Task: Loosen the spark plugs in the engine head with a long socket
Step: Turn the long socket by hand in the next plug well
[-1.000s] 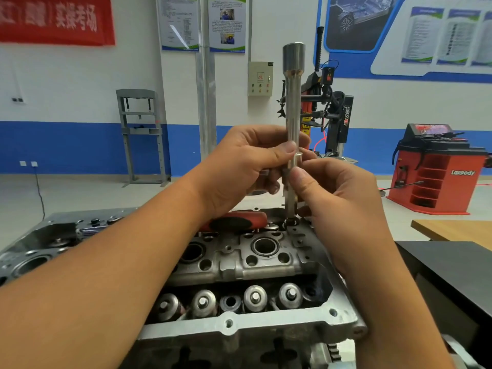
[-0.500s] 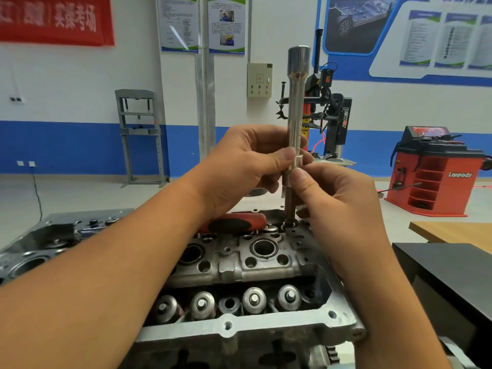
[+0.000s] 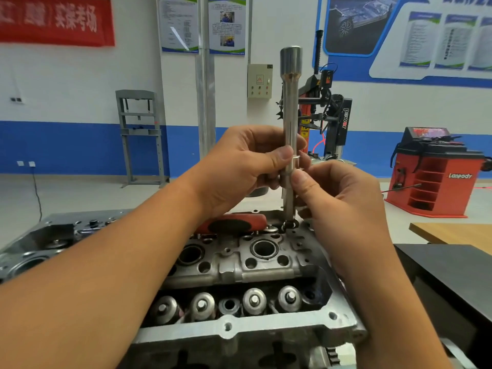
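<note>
Above the engine head point(image 3: 266, 265), the left hand point(image 3: 239, 169) and right hand point(image 3: 338, 193) both pinched the upright long socket point(image 3: 290, 123) between thumb and fingers.

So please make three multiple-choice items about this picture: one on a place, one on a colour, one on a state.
1. Where does the lower end of the socket sit?
A. In a far-right hole of the engine head
B. On the wooden table
C. On the floor

2. What colour is the tool handle lying on the head?
A. Blue
B. Red and black
C. Yellow

3. How is the socket held?
A. By the left hand only
B. By nobody
C. By both hands, with the right hand lower

Answers: 1 A, its tip enters a hole there. 2 B, red with a black inlay. 3 C, both thumbs press on the shaft.
</note>
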A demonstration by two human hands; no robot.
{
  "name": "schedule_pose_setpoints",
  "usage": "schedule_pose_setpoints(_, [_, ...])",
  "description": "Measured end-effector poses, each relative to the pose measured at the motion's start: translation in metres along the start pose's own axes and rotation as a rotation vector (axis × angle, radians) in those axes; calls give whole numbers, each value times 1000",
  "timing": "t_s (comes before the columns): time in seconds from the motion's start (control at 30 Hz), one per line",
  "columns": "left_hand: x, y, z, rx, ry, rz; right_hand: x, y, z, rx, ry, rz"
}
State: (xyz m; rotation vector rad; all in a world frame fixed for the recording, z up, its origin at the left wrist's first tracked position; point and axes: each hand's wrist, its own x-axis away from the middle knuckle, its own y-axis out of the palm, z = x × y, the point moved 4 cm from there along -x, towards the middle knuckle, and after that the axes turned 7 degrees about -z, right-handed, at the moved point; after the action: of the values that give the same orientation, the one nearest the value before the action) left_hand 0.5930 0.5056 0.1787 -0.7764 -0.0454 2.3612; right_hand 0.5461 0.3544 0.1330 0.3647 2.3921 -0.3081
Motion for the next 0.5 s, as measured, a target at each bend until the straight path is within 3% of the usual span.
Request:
schedule_pose_setpoints(0.17, [0, -1, 3, -91, 9, 92, 4, 1, -3, -1, -11, -57])
schedule_pose_setpoints(0.37, [-1, 2, -1, 67, -38, -20, 0, 3, 0, 55, -1, -71])
schedule_pose_setpoints(0.5, [-2, -1, 0, -39, -6, 28, 0, 4, -1, 44, -3, -113])
